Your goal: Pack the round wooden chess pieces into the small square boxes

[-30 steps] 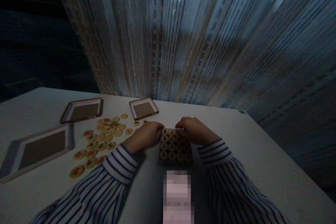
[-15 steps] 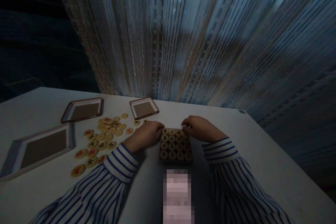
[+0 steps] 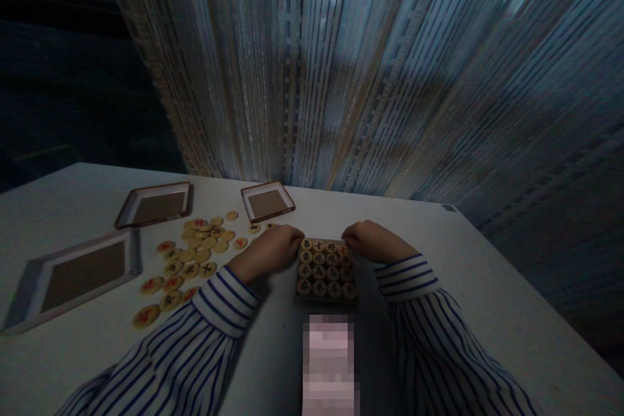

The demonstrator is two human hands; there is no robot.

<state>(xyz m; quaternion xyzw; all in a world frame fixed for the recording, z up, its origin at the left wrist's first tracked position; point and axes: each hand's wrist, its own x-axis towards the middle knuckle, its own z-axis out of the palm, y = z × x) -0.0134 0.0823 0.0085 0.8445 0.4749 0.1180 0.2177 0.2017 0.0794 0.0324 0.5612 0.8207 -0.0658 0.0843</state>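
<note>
Striped curtain hangs behind white table; small patch at far-right corner.

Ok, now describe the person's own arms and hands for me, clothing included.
The left sleeve and right sleeve are long and pale with dark blue stripes, running mostly lengthwise. Their cuffs carry the same stripes, turned to circle the wrists. The left hand and right hand are bare, with no gloves or rings visible in the dim light.
</note>
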